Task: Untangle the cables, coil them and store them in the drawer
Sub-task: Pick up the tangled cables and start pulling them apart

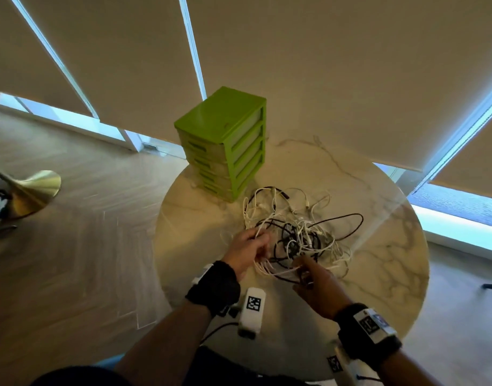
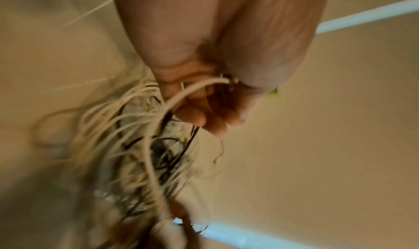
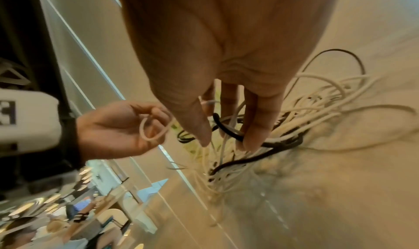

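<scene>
A tangle of white and black cables (image 1: 297,232) lies in the middle of a round marble table (image 1: 384,277). Behind it stands a green drawer unit (image 1: 225,140) with all drawers closed. My left hand (image 1: 253,250) is at the tangle's left edge, its fingers curled round a white cable (image 2: 158,123). In the right wrist view that cable forms a small loop (image 3: 147,132) in the left hand (image 3: 113,127). My right hand (image 1: 306,274) reaches into the near side of the pile. Its fingers (image 3: 251,127) point down among the strands, and a black cable (image 3: 229,134) is hooked across them.
A white tagged device (image 1: 251,310) hangs under my left wrist, above the table's near edge. A brass pedestal base (image 1: 33,193) stands on the wooden floor to the left. Blinds cover the windows behind the table. Bare marble shows to the right of the cables.
</scene>
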The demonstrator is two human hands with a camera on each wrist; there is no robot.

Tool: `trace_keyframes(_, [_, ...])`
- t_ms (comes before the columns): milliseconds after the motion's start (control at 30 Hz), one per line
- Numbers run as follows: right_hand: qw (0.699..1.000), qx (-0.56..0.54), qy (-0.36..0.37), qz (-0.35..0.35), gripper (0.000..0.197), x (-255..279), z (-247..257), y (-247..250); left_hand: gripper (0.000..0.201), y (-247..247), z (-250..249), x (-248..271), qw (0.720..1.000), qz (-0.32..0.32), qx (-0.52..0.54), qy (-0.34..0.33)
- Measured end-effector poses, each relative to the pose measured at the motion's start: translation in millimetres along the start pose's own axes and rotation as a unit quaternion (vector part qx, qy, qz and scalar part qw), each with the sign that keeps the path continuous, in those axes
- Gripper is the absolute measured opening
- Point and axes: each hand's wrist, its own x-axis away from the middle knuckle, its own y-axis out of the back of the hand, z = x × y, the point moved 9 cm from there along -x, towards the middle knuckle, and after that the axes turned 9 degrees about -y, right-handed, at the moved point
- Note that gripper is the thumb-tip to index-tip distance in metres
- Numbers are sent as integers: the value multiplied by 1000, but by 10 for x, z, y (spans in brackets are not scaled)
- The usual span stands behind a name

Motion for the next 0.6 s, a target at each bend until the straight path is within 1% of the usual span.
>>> trace_keyframes(33, [1000, 5, -28, 3, 45, -12, -109, 5, 13, 120, -76, -54, 999, -28, 43, -3])
trace_keyframes(67, [998, 10, -55, 9, 48, -28, -231, 14, 14, 273, -147, -132, 995, -55, 85, -5])
trace_keyframes(133, [993, 52, -103, 27, 41, -85, -482, 38, 17, 625, -284, -290, 987, -99, 125, -7])
trace_keyframes(200, [983, 107, -147, 26, 29, -176, -694, 155, 20, 963, -355, -431, 988, -112, 111, 0])
trace_keyframes(300, [960, 146, -233, -60, 22, -365, -904, 573, 23, 1295, -324, -632, 995, -73, 58, 21])
trace_keyframes(367, [941, 163, -278, -102, 22, -477, -943, 790, 22, 1431, -245, -746, 998, -43, 24, 40])
trace_keyframes(400, [934, 169, -295, -111, 26, -515, -940, 846, 21, 1479, -196, -797, 998, -29, 11, 50])
trace_keyframes(467, [913, 215, -331, -104, 43, -560, -822, 844, 20, 1560, -112, -895, 998, -3, -19, 62])
trace_keyframes(500, [902, 247, -336, -108, 48, -585, -670, 821, 20, 1590, -83, -943, 997, 7, -34, 65])
trace_keyframes(533, [897, 269, -329, -125, 48, -636, -474, 784, 20, 1617, -58, -990, 996, 19, -46, 68])
trace_keyframes(600, [904, 274, -273, -183, 39, -790, 70, 660, 19, 1645, -32, -1060, 994, 46, -72, 71])
